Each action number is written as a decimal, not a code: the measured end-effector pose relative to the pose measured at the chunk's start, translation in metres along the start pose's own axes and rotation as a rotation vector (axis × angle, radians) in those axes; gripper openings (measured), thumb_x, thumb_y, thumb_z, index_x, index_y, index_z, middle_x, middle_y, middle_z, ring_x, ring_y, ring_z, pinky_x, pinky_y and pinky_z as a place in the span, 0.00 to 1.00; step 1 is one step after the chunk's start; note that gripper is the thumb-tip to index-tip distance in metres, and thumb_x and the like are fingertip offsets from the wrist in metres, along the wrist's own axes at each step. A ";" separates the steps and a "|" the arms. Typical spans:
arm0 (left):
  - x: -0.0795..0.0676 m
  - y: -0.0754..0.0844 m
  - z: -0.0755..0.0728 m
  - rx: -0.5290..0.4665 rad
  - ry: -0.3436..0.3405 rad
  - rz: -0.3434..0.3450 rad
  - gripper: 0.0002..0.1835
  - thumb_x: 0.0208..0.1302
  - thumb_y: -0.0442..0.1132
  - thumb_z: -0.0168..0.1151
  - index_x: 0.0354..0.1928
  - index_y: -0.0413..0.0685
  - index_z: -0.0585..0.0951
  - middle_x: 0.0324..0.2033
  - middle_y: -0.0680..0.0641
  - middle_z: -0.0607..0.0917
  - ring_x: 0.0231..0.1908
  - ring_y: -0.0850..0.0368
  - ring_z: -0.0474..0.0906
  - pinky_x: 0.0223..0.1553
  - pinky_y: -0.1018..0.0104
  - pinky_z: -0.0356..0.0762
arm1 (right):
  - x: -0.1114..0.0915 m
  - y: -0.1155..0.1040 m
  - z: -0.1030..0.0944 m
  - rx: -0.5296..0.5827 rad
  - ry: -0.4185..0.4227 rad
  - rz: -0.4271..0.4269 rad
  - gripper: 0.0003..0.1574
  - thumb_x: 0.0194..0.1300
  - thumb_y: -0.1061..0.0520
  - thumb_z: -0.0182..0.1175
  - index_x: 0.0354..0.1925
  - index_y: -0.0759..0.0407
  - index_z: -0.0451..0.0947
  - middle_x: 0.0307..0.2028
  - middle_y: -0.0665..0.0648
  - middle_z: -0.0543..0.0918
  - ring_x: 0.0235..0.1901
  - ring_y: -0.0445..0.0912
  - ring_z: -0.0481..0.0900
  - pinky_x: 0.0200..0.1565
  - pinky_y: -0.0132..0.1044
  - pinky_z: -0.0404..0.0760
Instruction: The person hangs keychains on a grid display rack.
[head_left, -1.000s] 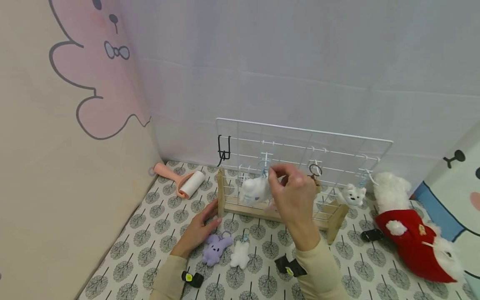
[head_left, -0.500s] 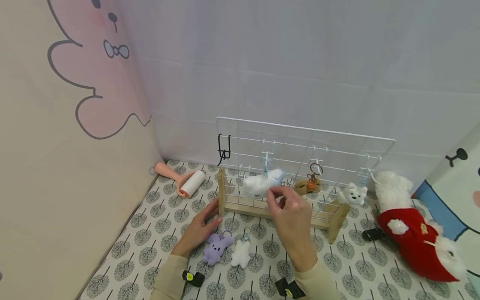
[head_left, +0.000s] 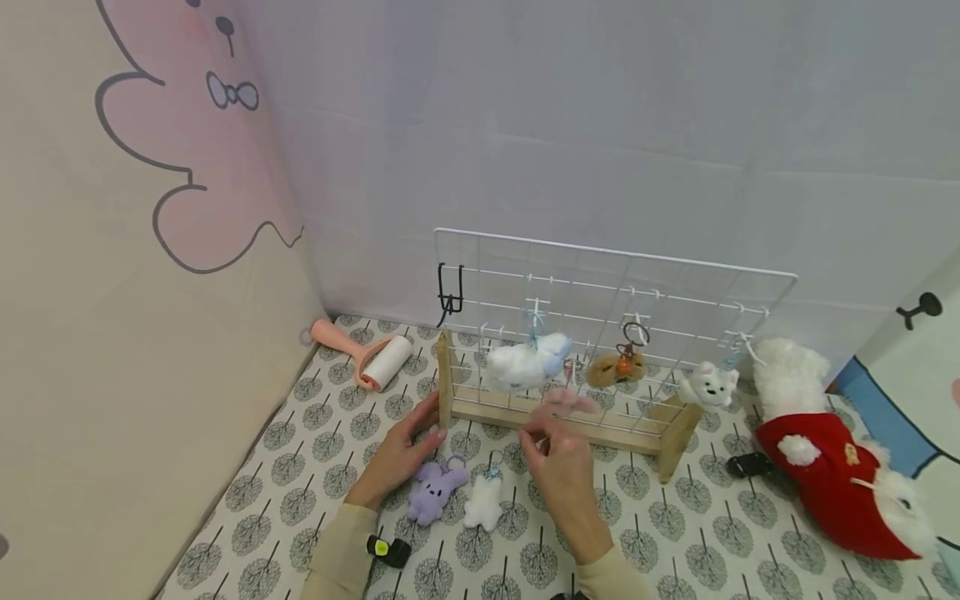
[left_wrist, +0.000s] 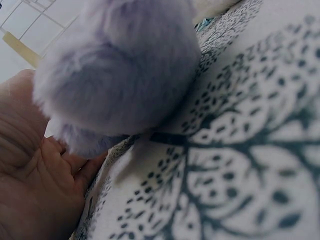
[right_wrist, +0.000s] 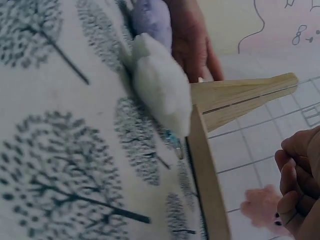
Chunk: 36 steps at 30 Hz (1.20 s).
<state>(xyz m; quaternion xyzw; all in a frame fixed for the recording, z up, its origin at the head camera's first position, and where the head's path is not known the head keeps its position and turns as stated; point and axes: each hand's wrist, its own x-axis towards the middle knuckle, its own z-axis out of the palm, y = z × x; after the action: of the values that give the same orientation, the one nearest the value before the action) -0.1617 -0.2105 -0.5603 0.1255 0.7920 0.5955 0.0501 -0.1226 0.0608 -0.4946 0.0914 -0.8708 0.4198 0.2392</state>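
Observation:
My left hand (head_left: 401, 458) lies on the cloth beside the rack's left wooden leg (head_left: 444, 379), fingers and thumb extended at the leg. Just right of that wrist is a purple plush keychain (head_left: 432, 493), which fills much of the left wrist view. A white plush keychain (head_left: 483, 502) lies next to it. In front of the rack's lower bar, my right hand (head_left: 562, 475) has curled fingers, thumb close to the index finger, and nothing visible in its grip. Above it hang a blue-and-white plush (head_left: 528, 362) and a pink plush (head_left: 570, 400).
The white wire rack (head_left: 615, 252) also carries a brown plush keychain (head_left: 617, 369), a white dog-like plush (head_left: 712, 385) and a black hook (head_left: 451, 292). A lint roller (head_left: 367, 357) lies at left. At right are a large red-dressed plush (head_left: 832, 483) and a small black object (head_left: 748, 465).
My right hand has come down from the blue-and-white plush's hook to the rack's lower bar, leaving that plush hanging. The brown plush has come into view. My left hand has kept its place.

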 end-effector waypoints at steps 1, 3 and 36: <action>0.000 0.000 0.000 0.001 -0.001 0.001 0.39 0.77 0.43 0.64 0.84 0.59 0.59 0.77 0.44 0.71 0.74 0.42 0.69 0.77 0.35 0.54 | -0.003 0.004 0.005 0.008 -0.033 0.043 0.04 0.61 0.63 0.75 0.32 0.57 0.88 0.22 0.48 0.83 0.20 0.34 0.73 0.21 0.28 0.74; 0.000 0.001 0.000 0.002 -0.002 0.000 0.39 0.77 0.43 0.64 0.84 0.60 0.59 0.77 0.44 0.71 0.74 0.42 0.69 0.77 0.35 0.55 | -0.009 0.012 0.013 0.012 -0.094 0.110 0.03 0.63 0.62 0.74 0.32 0.56 0.89 0.23 0.47 0.83 0.22 0.34 0.73 0.23 0.29 0.75; 0.001 -0.003 -0.001 0.039 -0.003 0.067 0.38 0.78 0.42 0.63 0.84 0.58 0.59 0.76 0.43 0.71 0.72 0.40 0.72 0.73 0.32 0.61 | -0.043 0.075 -0.039 0.067 -0.159 0.288 0.10 0.61 0.60 0.77 0.42 0.57 0.88 0.31 0.46 0.88 0.31 0.35 0.82 0.37 0.30 0.82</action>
<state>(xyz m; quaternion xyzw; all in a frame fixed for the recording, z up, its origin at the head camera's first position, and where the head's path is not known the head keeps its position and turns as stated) -0.1634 -0.2122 -0.5626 0.1538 0.7987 0.5811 0.0287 -0.0990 0.1368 -0.5469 0.0064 -0.8764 0.4702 0.1038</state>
